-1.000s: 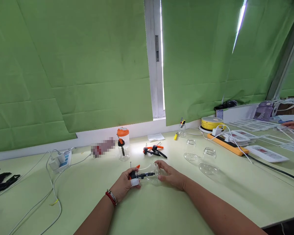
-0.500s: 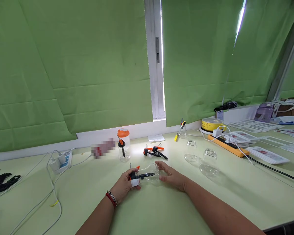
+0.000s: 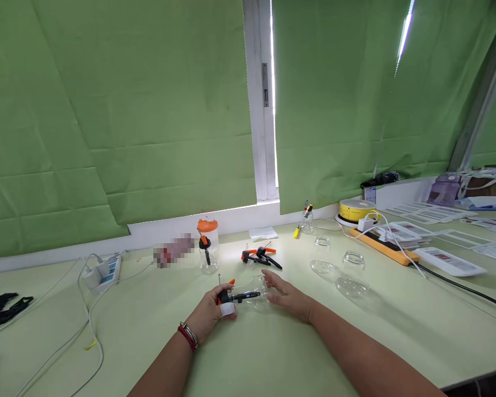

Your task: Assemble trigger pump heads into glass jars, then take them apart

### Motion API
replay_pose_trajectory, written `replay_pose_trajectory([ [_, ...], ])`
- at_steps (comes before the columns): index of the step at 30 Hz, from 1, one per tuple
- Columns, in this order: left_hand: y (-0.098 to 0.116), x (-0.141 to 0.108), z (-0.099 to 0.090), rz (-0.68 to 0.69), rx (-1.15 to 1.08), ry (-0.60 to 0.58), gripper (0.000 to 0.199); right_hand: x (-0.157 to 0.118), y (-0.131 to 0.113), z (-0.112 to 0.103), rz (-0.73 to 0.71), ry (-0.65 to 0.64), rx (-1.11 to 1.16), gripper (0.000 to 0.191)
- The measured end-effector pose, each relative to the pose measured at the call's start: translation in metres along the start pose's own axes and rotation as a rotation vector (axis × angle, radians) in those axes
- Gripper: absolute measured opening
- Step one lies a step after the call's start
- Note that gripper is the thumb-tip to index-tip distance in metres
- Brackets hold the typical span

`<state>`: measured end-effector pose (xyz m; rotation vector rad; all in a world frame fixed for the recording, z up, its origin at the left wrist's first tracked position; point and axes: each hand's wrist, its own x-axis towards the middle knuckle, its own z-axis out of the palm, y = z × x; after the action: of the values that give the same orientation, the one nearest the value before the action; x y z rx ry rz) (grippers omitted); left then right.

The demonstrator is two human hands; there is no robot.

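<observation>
A clear glass bottle [image 3: 256, 286] lies sideways between my hands, its base toward the right. My left hand [image 3: 215, 309] is closed round a black and orange pump head [image 3: 224, 296] at the bottle's neck; the black tube reaches inside the glass. White tape wraps one of its fingers. Curved round the bottle's base, my right hand [image 3: 287, 295] grips it from the right. Behind them lie two orange and black pump heads [image 3: 260, 256]. To the left of these, a bottle with a pump head [image 3: 208, 256] stands upright.
Two glass bottles [image 3: 352, 275] [image 3: 322, 256] stand at the right. An orange power strip [image 3: 384, 246], papers and a yellow round container [image 3: 356, 210] are beyond. An orange-lidded cup [image 3: 208, 226] stands behind; white cables [image 3: 90, 314] and a power strip [image 3: 112, 273] lie left.
</observation>
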<state>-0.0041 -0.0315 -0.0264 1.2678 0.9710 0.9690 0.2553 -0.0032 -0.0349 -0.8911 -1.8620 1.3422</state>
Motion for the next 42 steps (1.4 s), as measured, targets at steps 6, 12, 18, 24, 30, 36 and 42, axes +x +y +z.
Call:
replay_pose_trajectory([
  [6,0.002,-0.001,0.002,-0.020,0.003,-0.005,0.053,0.000,-0.009,0.003,-0.036,0.063,-0.077,0.057],
  [12,0.001,-0.001,0.002,-0.029,0.012,-0.001,0.052,0.001,-0.018,0.007,-0.084,0.065,-0.094,0.059],
  [18,0.001,0.000,0.002,-0.012,0.015,0.027,0.051,-0.004,-0.003,0.002,0.010,0.004,0.022,0.080],
  [24,0.005,-0.004,0.005,-0.005,0.043,0.002,0.052,0.001,-0.012,0.008,-0.047,0.085,-0.040,0.055],
  [30,0.006,-0.004,0.005,-0.003,0.081,0.004,0.053,0.000,-0.011,0.006,-0.058,0.057,-0.012,0.055],
  [36,0.005,-0.002,0.003,0.006,0.112,0.016,0.054,-0.004,-0.004,0.003,0.037,0.034,0.097,0.078],
  [42,0.008,-0.004,0.005,0.026,0.143,0.001,0.053,0.001,-0.015,0.008,-0.039,0.100,0.009,0.061],
])
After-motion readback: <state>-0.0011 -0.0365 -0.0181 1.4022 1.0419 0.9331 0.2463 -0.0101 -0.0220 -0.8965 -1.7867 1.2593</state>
